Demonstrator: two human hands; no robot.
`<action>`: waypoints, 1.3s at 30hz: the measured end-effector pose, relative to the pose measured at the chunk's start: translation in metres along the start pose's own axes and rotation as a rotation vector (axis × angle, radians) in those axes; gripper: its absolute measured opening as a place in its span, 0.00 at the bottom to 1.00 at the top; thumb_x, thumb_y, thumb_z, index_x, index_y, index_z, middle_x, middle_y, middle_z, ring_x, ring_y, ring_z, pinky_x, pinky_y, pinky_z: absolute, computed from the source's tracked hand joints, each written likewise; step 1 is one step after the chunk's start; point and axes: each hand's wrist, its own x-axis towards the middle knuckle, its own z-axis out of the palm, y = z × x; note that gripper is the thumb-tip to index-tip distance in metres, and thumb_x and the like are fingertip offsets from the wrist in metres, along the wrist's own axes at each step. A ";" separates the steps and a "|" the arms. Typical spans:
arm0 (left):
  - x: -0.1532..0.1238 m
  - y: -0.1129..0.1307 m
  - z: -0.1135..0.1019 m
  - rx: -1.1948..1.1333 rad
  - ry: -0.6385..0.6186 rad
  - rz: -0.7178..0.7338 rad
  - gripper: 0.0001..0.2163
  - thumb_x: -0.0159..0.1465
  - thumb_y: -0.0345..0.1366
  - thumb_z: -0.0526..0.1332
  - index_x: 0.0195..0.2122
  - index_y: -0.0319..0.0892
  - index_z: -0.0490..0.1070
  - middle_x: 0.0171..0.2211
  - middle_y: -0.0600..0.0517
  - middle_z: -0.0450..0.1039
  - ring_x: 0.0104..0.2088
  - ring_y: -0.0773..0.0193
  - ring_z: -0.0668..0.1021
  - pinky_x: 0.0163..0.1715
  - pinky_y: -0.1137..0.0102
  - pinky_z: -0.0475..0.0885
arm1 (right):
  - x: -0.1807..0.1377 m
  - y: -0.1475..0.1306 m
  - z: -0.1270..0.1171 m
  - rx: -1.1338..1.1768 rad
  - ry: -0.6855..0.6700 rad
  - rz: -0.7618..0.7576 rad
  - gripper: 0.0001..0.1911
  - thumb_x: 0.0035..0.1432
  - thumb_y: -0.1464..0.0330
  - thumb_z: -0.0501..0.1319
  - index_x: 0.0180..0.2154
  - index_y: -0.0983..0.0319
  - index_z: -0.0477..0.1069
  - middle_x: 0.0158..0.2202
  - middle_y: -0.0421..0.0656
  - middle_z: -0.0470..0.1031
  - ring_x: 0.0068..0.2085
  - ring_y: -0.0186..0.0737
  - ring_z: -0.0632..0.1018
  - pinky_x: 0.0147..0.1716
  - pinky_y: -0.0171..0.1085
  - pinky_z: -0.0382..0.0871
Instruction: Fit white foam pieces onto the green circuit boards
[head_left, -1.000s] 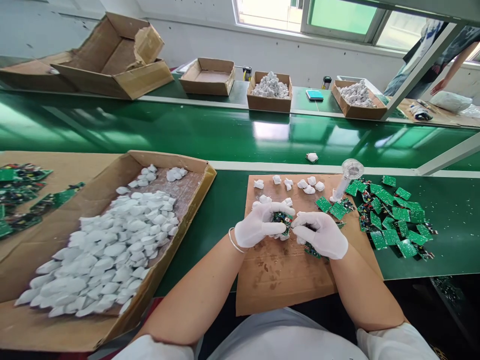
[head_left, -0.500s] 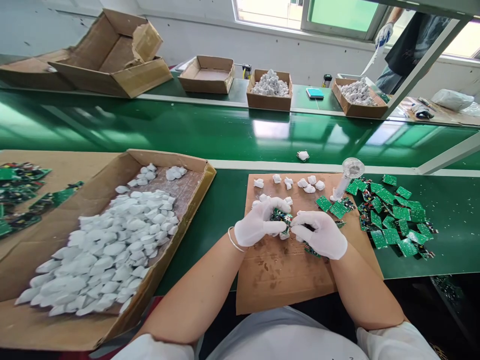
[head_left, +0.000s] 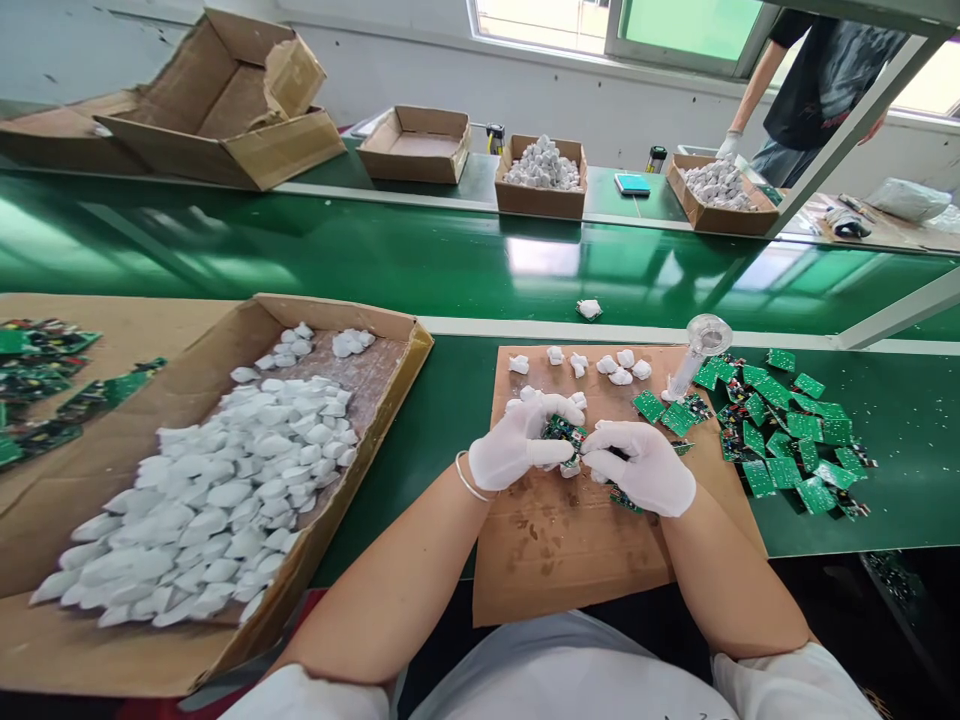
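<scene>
Head view: left hand (head_left: 521, 445) has its grip closed on a circuit board (head_left: 562, 432), thumb in front, fingers curled over the top. Board sits between both hands, above the cardboard sheet (head_left: 547, 570) on the counter (head_left: 900, 480). Right hand (head_left: 643, 468) has its fingertips at the board's right edge; can't tell if that grip pinches it or only touches. Vs. a second ago: hands in nearly the same place, board tilted over more. White-topped piece (head_left: 589, 309) on the green belt (head_left: 420, 255) is further left. Co-worker (head_left: 825, 80) now stands in the upper right, gloved hand (head_left: 730, 144) down behind a box of white lumps (head_left: 694, 205); earlier a bare hand shows by the plastic bag (head_left: 909, 199).

Hidden/cut off: board's underside and much of its face are behind fingers. Another board (head_left: 624, 499) pokes out under the right hand, mostly covered. White pieces behind the left hand are partly blocked. Co-worker's head is out of frame; what the gloved hand touches is unclear. Boards at far left (head_left: 45, 390) run off the edge.
</scene>
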 end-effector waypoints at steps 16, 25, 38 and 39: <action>0.000 -0.004 0.000 -0.056 0.006 0.010 0.16 0.47 0.31 0.68 0.37 0.38 0.69 0.35 0.53 0.67 0.23 0.73 0.71 0.18 0.75 0.66 | -0.001 -0.002 0.001 0.075 0.035 0.085 0.08 0.55 0.71 0.60 0.26 0.61 0.76 0.25 0.38 0.75 0.23 0.31 0.72 0.26 0.31 0.66; 0.001 -0.005 0.001 0.061 0.073 0.054 0.13 0.48 0.29 0.66 0.36 0.40 0.69 0.38 0.52 0.67 0.29 0.71 0.70 0.23 0.75 0.65 | 0.000 -0.006 -0.002 -0.104 0.019 -0.035 0.12 0.58 0.74 0.57 0.25 0.60 0.74 0.23 0.37 0.74 0.28 0.34 0.73 0.33 0.33 0.65; 0.001 -0.007 0.001 0.023 0.060 0.093 0.14 0.48 0.29 0.68 0.35 0.40 0.69 0.32 0.54 0.69 0.26 0.70 0.69 0.26 0.72 0.66 | 0.002 -0.002 0.002 0.010 0.024 0.008 0.10 0.57 0.74 0.57 0.25 0.60 0.72 0.24 0.37 0.74 0.27 0.33 0.73 0.31 0.32 0.66; 0.001 -0.007 0.002 0.020 0.069 0.095 0.14 0.48 0.29 0.68 0.35 0.40 0.69 0.33 0.54 0.69 0.27 0.70 0.70 0.27 0.72 0.65 | 0.002 -0.002 0.002 0.039 0.026 0.020 0.10 0.56 0.73 0.57 0.25 0.60 0.73 0.24 0.37 0.74 0.27 0.33 0.73 0.30 0.32 0.66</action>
